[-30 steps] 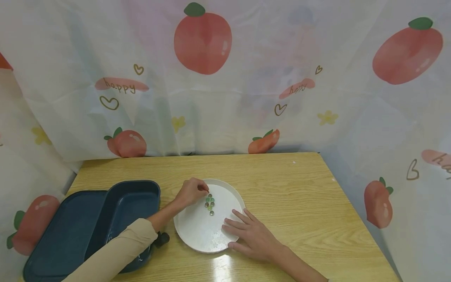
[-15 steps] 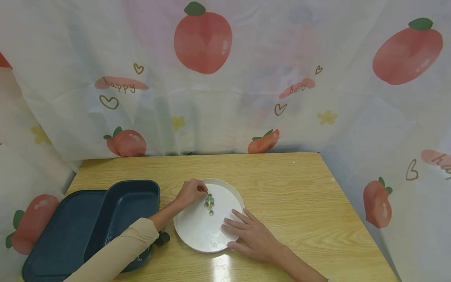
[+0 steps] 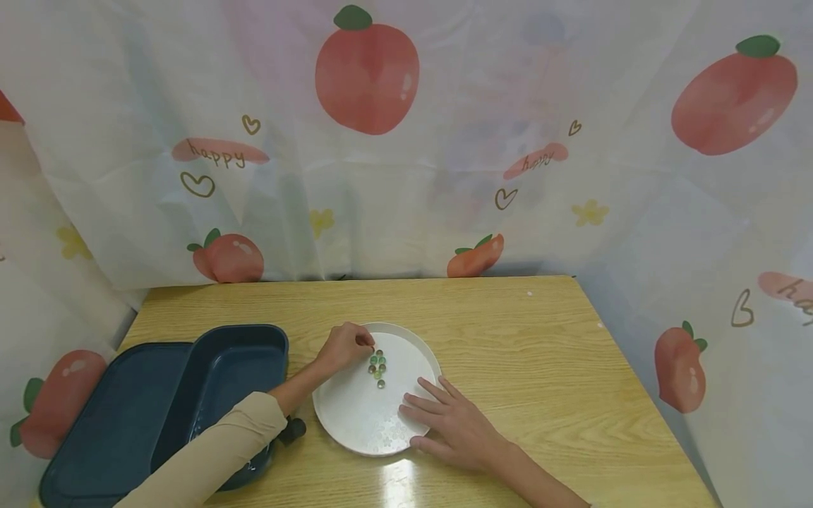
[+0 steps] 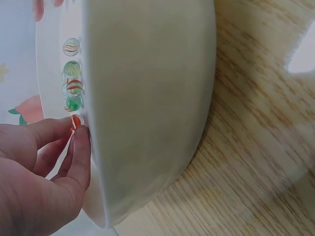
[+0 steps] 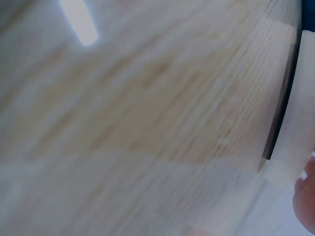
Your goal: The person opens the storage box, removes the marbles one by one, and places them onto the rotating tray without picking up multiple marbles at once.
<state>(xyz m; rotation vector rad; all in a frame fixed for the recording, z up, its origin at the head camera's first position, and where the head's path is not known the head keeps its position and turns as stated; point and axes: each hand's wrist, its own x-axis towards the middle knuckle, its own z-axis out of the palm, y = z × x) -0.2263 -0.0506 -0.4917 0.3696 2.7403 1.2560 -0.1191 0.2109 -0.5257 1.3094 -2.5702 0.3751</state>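
My left hand (image 3: 346, 346) reaches over the far left part of a round white plate (image 3: 356, 423) with a raised rim. Its thumb and fingertips pinch a red-streaked glass marble (image 4: 76, 121), low over the plate. Right beside these fingertips, several clear glass marbles (image 3: 378, 369) with green, yellow and reddish swirls form a small cluster. In the left wrist view a green marble (image 4: 74, 103) sits nearest to the pinched one. My right hand (image 3: 457, 427) lies with spread fingers over the plate's right rim. The right wrist view catches only a bit of that hand (image 5: 306, 204) at its edge.
Left of the plate stands a dark blue tray (image 3: 136, 402) with a deeper dark blue dish (image 3: 235, 367) at its right side, under my left forearm. A small black object (image 3: 292, 430) lies by the dish. Beneath everything is a wood-grain table (image 3: 540, 367), backed by a fruit-print curtain (image 3: 406, 197).
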